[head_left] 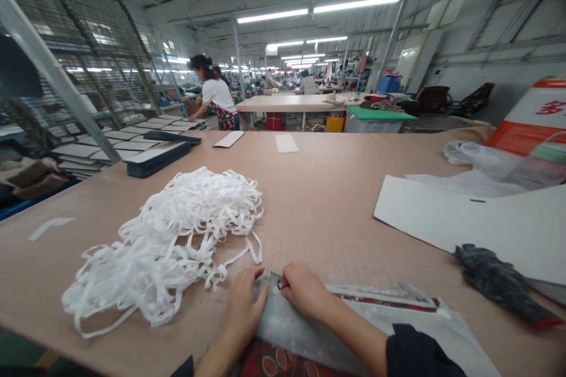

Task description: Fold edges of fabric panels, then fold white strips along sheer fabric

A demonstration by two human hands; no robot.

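Note:
A greyish translucent sheet point(294, 330) lies in front of me at the near edge of the table. Below it shows dark red fabric point(283, 361) with a leaf pattern, and a narrow strip of similar dark red runs along its far side. My left hand point(244, 301) grips the sheet's left corner between thumb and fingers. Close beside it, my right hand point(306, 290) has its fingers curled in a pinch on the same corner, near a small dark spot. The fingertips partly hide what they hold. Left of my hands is a tangled heap of white tape point(190, 230).
A stack of dark-edged panels point(157, 159) stands at the far left. Two light pieces lie along the back edge. At right are a large white board point(477, 218), a dark patterned sleeve-like cloth point(495, 283) and plastic bags. A person point(217, 94) works beyond the table.

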